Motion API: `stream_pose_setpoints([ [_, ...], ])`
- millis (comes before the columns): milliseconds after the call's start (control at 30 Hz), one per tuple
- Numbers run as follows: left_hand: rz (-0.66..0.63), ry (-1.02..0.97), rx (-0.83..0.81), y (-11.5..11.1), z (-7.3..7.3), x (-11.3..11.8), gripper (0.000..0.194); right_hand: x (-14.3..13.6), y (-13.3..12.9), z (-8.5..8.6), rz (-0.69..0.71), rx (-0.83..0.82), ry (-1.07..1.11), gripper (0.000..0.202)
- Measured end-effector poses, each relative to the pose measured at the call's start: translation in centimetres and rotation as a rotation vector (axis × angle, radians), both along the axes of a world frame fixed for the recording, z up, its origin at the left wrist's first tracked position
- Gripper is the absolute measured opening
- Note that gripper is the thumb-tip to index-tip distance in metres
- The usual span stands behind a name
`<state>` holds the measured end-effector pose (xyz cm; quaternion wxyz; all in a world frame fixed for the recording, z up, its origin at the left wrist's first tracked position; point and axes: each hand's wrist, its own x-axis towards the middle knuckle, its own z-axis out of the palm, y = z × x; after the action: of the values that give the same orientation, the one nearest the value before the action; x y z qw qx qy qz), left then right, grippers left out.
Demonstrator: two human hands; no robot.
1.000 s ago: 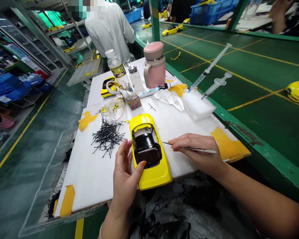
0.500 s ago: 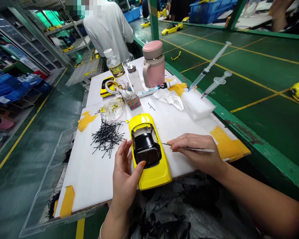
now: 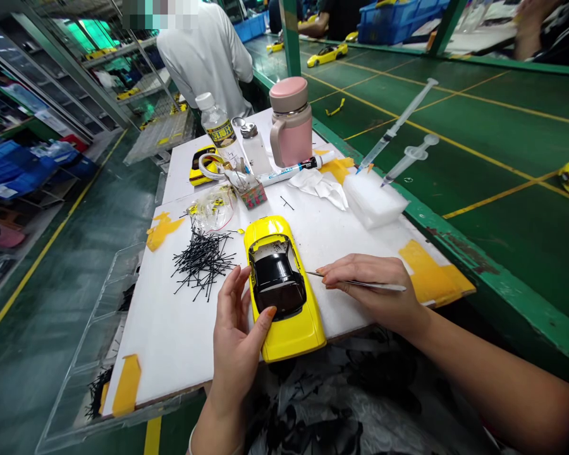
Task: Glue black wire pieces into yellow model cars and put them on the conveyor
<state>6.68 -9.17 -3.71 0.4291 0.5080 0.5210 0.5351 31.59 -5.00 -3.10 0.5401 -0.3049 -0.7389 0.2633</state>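
Observation:
A yellow model car body (image 3: 296,338) with a black roof lies on the white board, its rear end toward me. My left hand (image 3: 239,328) grips it from the left side, the thumb resting on the body beside the rear window. Right of the car, my right hand (image 3: 367,278) is closed around slim metal tweezers (image 3: 387,287). Their tip points at the car's right side; whether it touches is too fine to tell. A heap of thin black pins (image 3: 203,260) sits left of the car, and a small yellow piece (image 3: 241,231) lies near its front corner.
Behind the car stand a pink mug (image 3: 291,126), a labelled bottle (image 3: 218,126), a pump bottle (image 3: 255,148) and a marker (image 3: 296,167). Two syringes stick up from a white foam block (image 3: 374,202) at the right. A green conveyor (image 3: 493,133) runs along the board's right side.
Both hands, the car and the tweezers keep nearly the same place. In the background, a co-worker's arm has come into view beyond the conveyor.

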Motion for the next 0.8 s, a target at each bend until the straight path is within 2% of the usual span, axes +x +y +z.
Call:
stream_pose_setpoints([
  [500, -0.01, 0.016, -0.013, 0.1, -0.03, 0.02, 0.07, -0.07, -0.03, 0.15, -0.018, -0.008, 0.003, 0.017],
  [633, 0.002, 0.018, -0.014, 0.12, 0.05, 0.05, 0.07, 0.18, -0.38, 0.13, -0.172, -0.007, 0.06, 0.015],
  [700, 0.011, 0.008, -0.011, 0.15, 0.02, 0.03, 0.071, 0.25, -0.32, 0.23, -0.226, -0.087, 0.124, 0.015],
  [800, 0.039, -0.015, 0.004, 0.29, -0.08, -0.07, 0.067, -0.34, 0.58, 0.86, -0.198, -0.315, 0.092, 0.026],
])
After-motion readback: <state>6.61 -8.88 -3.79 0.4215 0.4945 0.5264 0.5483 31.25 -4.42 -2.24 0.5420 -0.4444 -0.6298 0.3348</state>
